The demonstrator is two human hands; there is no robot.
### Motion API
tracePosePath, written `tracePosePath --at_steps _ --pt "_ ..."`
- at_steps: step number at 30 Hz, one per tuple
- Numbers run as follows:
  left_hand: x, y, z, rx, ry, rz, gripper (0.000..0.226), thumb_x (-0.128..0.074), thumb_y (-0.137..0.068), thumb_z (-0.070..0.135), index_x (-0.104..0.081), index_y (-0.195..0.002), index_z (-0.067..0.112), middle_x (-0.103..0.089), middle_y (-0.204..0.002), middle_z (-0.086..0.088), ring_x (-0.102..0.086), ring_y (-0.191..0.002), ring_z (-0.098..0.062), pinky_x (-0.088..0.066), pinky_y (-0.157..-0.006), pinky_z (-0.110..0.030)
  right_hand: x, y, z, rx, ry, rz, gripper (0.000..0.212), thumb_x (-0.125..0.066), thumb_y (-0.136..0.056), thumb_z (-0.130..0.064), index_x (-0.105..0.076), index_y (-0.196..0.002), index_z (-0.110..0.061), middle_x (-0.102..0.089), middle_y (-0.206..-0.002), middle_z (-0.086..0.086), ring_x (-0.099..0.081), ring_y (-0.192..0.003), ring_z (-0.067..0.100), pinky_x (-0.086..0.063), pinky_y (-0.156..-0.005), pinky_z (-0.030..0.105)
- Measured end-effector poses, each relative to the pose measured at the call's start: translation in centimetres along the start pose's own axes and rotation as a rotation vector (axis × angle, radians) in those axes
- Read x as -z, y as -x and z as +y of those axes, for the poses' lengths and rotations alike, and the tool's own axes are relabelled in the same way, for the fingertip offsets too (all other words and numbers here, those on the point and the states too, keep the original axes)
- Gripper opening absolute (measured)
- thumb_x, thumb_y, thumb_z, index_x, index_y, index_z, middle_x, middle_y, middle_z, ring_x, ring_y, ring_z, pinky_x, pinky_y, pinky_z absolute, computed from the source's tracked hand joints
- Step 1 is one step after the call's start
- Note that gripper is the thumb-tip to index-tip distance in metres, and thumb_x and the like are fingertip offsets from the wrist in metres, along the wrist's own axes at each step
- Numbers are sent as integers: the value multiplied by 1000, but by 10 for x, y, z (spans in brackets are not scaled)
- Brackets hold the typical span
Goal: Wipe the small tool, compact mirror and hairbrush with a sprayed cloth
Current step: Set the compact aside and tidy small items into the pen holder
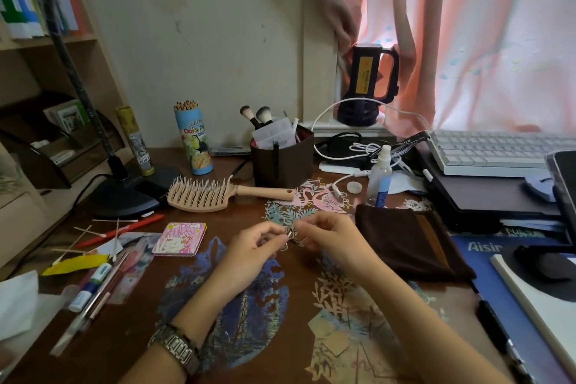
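Fingers of both hands, left hand (pixel 249 246) and right hand (pixel 330 238), pinch the small tool (pixel 289 232); cloth (pixel 408 243) lies right; hairbrush (pixel 218 195) far.

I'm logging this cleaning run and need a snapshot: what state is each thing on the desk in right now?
small tool: metal, pinched between both hands above the desk
left hand: grip on the tool
right hand: grip on the tool
compact mirror: closed, flat
hairbrush: lying, bristles up
cloth: folded, untouched
spray bottle: upright, cap off beside it
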State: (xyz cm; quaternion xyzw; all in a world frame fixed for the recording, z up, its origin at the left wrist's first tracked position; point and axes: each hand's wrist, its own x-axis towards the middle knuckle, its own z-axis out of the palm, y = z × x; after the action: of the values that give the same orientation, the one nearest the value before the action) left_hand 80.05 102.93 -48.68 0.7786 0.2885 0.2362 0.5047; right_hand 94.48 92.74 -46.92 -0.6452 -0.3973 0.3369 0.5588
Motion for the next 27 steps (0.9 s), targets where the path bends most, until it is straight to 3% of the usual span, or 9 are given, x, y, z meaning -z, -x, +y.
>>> tracePosePath --at_steps 6,9,14,18,27 --pt "0 1 -1 -41 -65 -16 10 -62 -89 26 -69 -95 31 -69 -84 7 -64 -82 -2 -49 -75 -19 2 -1 1 -28 -11 0 25 -68 -85 -23 -66 -91 1 -62 -67 -2 -55 -60 6 -48 -60 16" --pt "0 1 -2 -54 -88 -20 11 -62 -89 26 -68 -92 34 -69 -82 11 -63 -81 -2 -47 -73 -17 4 -1 1 -41 -6 -2 23 -70 -83 -26 -66 -85 -3 -61 -66 -1 -55 -63 10 -48 -61 18" --pt "-1 0 -4 -75 -132 -26 12 -63 -88 30 -69 -90 40 -68 -87 2 -64 -85 -13 -50 -80 -31 6 -1 1 -53 12 -18 23 -73 -81 -27 -66 -81 -5 -62 -66 3 -56 -62 12 -48 -60 19" --pt "-1 0 -4 -81 -145 -22 10 -63 -88 31 -70 -92 37 -68 -85 4 -64 -85 -14 -50 -82 -34 9 -1 1 -71 18 -12 32 -74 -79 -27 -67 -85 4 -65 -64 0 -58 -59 8 -48 -57 15" --pt "-2 2 5 -94 -151 -1 9 -62 -89 26 -69 -92 31 -66 -78 12 -59 -74 3 -43 -67 -9 13 3 -7 -36 30 -41 26 -73 -80 -24 -70 -87 1 -66 -69 1 -58 -62 7 -49 -62 16"
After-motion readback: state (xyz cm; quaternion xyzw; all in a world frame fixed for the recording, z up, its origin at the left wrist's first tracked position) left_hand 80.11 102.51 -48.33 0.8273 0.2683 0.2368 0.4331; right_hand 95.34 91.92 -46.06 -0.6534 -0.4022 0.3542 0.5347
